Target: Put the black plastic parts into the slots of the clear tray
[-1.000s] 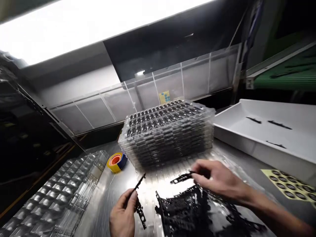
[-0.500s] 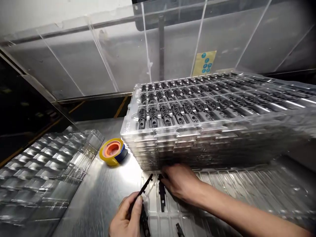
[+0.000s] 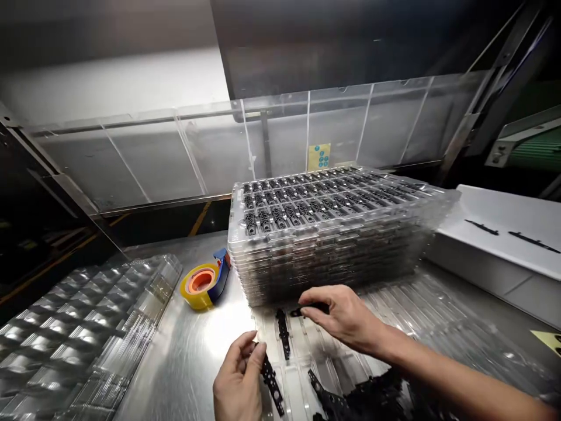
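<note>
Your right hand [image 3: 346, 316] has shifted right, now pinching second black strip [image 3: 307, 309] above clear tray [image 3: 394, 316]; earlier strip [image 3: 283, 333] lies seated. Your left hand [image 3: 239, 383] grips perforated strip [image 3: 272, 383]. Yellow label [image 3: 319, 156]: blue dots, writing unreadable.

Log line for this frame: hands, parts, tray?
left hand: pinching black perforated strip | right hand: laying black strip into clear tray | one strip already slotted | filled tray stack behind

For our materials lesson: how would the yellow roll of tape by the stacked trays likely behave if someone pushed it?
The tape roll lies on its side on smooth, shiny metal, so it would probably slide easily. Its blue dispenser likely stops it from rolling. It looks light.
</note>
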Motion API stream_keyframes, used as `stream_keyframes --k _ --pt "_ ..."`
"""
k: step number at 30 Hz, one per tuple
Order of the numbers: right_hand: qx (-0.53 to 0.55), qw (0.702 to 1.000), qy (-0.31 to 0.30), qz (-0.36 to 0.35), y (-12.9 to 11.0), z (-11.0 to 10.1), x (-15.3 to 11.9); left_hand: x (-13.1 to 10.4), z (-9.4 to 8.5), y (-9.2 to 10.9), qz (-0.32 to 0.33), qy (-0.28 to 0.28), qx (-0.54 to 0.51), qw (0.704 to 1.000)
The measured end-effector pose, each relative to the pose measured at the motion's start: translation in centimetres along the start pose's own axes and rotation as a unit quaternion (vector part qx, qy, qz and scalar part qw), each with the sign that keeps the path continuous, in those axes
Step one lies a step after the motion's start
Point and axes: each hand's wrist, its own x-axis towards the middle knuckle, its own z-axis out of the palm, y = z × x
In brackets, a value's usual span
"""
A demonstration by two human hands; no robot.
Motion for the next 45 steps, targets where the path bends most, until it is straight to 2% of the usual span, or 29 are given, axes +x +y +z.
stream_keyframes --k 2,4,8,10,12,14,18,20,23,25,28,30,33,37,42,45 --pt "-0.049 0.999 -0.008 0.004 0.3 -0.2 -0.5 0.6 -0.7 0.2 -0.018 -0.006 -0.033 0.999" --pt "-0.071 0.996 -0.043 0.010 0.4 -0.1 -1.0 1.1 -1.0 1.1 -0.004 -0.032 -0.005 0.999" --pt "-0.066 0.996 -0.060 0.018 -0.1 0.1 -1.5 2.4 -0.1 3.8 0.106 -0.096 0.153 0.978" --pt "-0.024 0.997 -0.057 0.053 -0.3 -0.1 -1.3 3.3 1.0 4.4 0.150 -0.116 0.206 0.960" --pt "0.031 0.993 -0.059 0.094 -0.3 -0.4 -1.0 4.0 1.9 4.3 0.175 -0.128 0.236 0.947" --pt "0.086 0.985 -0.076 0.126 -0.1 -0.9 -0.5 4.3 2.4 3.6 0.197 -0.115 0.261 0.938" --pt "0.220 0.930 -0.210 0.205 0.9 -1.6 0.2 4.0 1.6 2.1 0.218 -0.066 0.294 0.928" --pt "0.220 0.914 -0.260 0.220 1.3 -1.5 0.6 3.7 0.8 1.8 0.213 -0.072 0.303 0.926" --pt "0.157 0.925 -0.267 0.221 1.8 -0.4 1.3 3.3 0.3 1.4 0.209 -0.100 0.324 0.917" --pt "0.102 0.944 -0.236 0.207 2.1 0.6 1.4 3.1 0.4 1.1 0.219 -0.096 0.341 0.909" --pt "-0.007 0.976 -0.153 0.155 2.5 1.8 1.1 2.9 0.9 0.7 0.251 -0.071 0.364 0.894" --pt "-0.065 0.984 -0.123 0.115 2.5 2.2 0.6 2.9 1.1 0.5 0.279 -0.060 0.373 0.883" --pt "-0.112 0.983 -0.126 0.066 2.4 2.6 0.1 3.0 1.0 0.3 0.310 -0.066 0.383 0.868" --pt "-0.137 0.981 -0.136 0.009 2.3 3.1 0.0 2.8 0.9 0.4 0.310 -0.078 0.402 0.858" --pt "-0.182 0.975 -0.121 -0.023 2.7 3.6 -0.3 2.7 0.9 0.5 0.329 -0.079 0.416 0.844" --pt "-0.188 0.972 -0.135 -0.048 2.5 3.6 -0.2 2.8 0.8 0.8 0.351 -0.071 0.431 0.828"
